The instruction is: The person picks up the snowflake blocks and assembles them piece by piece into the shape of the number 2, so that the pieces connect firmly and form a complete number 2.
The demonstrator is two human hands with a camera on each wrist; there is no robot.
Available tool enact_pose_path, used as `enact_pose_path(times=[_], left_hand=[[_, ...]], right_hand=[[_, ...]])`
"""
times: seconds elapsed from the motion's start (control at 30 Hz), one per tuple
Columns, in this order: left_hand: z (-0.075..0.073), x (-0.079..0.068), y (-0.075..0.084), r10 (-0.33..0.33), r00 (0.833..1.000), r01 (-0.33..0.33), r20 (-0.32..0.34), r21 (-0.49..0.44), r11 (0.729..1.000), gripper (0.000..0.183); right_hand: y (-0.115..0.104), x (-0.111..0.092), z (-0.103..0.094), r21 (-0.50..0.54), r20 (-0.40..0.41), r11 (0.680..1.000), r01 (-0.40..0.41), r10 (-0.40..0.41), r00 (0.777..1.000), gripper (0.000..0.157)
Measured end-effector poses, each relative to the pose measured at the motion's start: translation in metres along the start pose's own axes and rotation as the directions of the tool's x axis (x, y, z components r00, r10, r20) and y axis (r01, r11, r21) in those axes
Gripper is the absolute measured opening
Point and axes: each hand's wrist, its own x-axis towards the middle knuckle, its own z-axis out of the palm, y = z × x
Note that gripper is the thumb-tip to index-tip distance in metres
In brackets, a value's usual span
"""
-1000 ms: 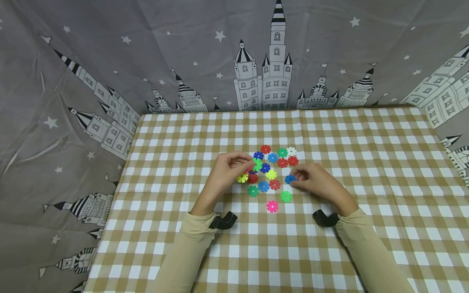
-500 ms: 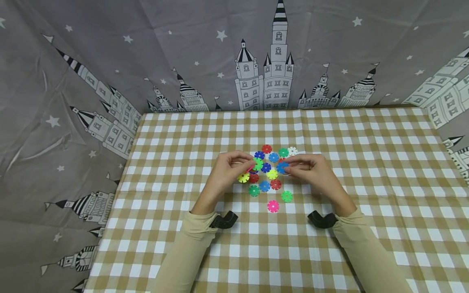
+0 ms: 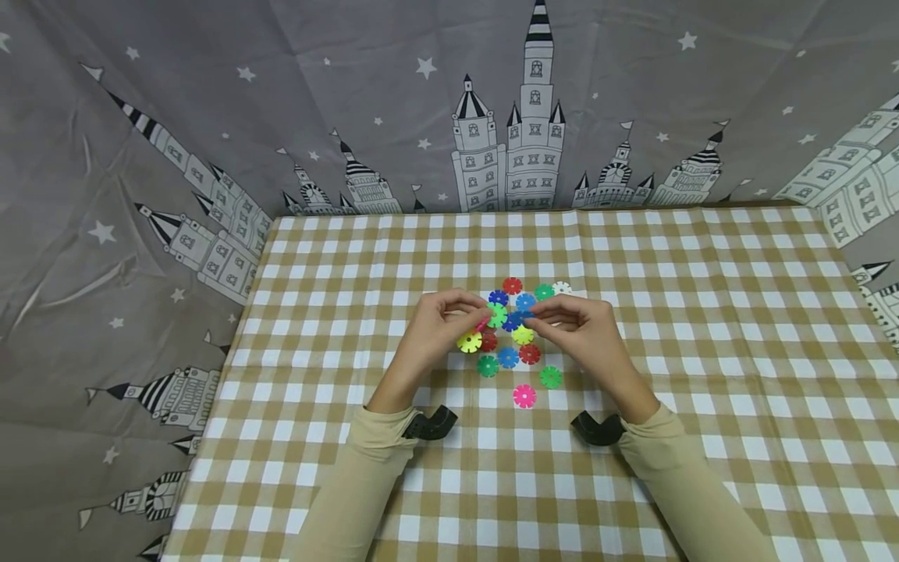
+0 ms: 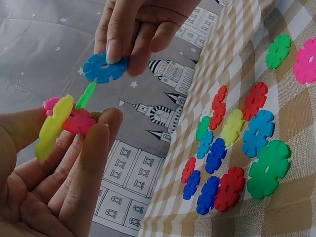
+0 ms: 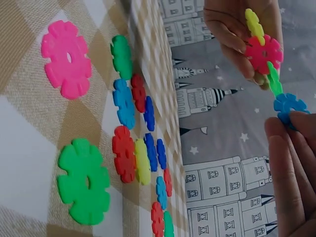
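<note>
In the head view my left hand (image 3: 444,324) pinches a small chain of notched plastic discs, raised above the tablecloth. The chain joins a yellow disc (image 4: 53,129), a pink disc (image 4: 80,122) and a green disc (image 4: 87,95), set at angles to one another. My right hand (image 3: 579,320) pinches a blue notched disc (image 4: 101,69) between thumb and fingers. In the right wrist view this blue disc meets the free end of the green one, edge to edge. Both hands face each other closely over the scattered discs.
Loose notched discs lie flat below the hands, among them a pink one (image 3: 524,396), a light green one (image 3: 551,378) and a white one (image 3: 562,289). A checked cloth (image 3: 337,265) covers the table. Behind it hangs a grey castle-print curtain (image 3: 386,62).
My right hand has moved left with the blue disc, from the right side of the loose discs to the green disc. My left hand has stayed nearly still.
</note>
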Motion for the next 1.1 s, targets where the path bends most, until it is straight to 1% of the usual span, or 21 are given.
enact_pose_path(times=[0.1, 0.27, 0.4, 0.53, 0.63, 0.8, 0.9, 1.1], left_hand=[[0.0, 0.0, 0.001, -0.005, 1.0, 0.005, 0.008, -0.004, 1.0, 0.02], [0.0, 0.0, 0.001, -0.007, 1.0, 0.007, 0.006, -0.002, 1.0, 0.019], [0.0, -0.001, 0.001, -0.004, 1.0, 0.005, 0.024, -0.018, 1.0, 0.019], [0.001, -0.001, 0.001, -0.002, 0.999, 0.004, 0.039, -0.047, 0.999, 0.018], [0.002, -0.002, 0.001, -0.001, 0.999, 0.004, 0.054, -0.058, 0.998, 0.018], [0.003, -0.001, 0.002, 0.042, 0.997, -0.041, 0.068, -0.021, 0.999, 0.017], [0.003, -0.001, 0.003, 0.067, 0.996, -0.068, 0.065, 0.008, 0.998, 0.017], [0.004, -0.001, 0.002, 0.066, 0.994, -0.066, 0.084, 0.001, 0.998, 0.019]], right_hand=[[-0.001, 0.0, 0.002, -0.03, -0.019, 0.998, 0.048, -0.049, 0.999, 0.012], [0.0, 0.001, 0.005, -0.074, -0.023, 0.991, 0.116, -0.118, 0.993, 0.01], [0.001, 0.0, 0.007, -0.123, -0.014, 0.976, 0.182, -0.186, 0.983, 0.01], [0.0, 0.0, 0.008, -0.165, -0.01, 0.949, 0.267, -0.272, 0.962, 0.012], [0.001, -0.001, 0.009, -0.187, -0.005, 0.925, 0.331, -0.337, 0.941, 0.015], [0.004, 0.0, 0.011, -0.223, 0.024, 0.876, 0.427, -0.433, 0.901, 0.018], [0.004, 0.0, 0.012, -0.248, 0.032, 0.855, 0.455, -0.463, 0.886, 0.02], [0.006, -0.001, 0.013, -0.285, 0.049, 0.831, 0.477, -0.485, 0.873, 0.02]])
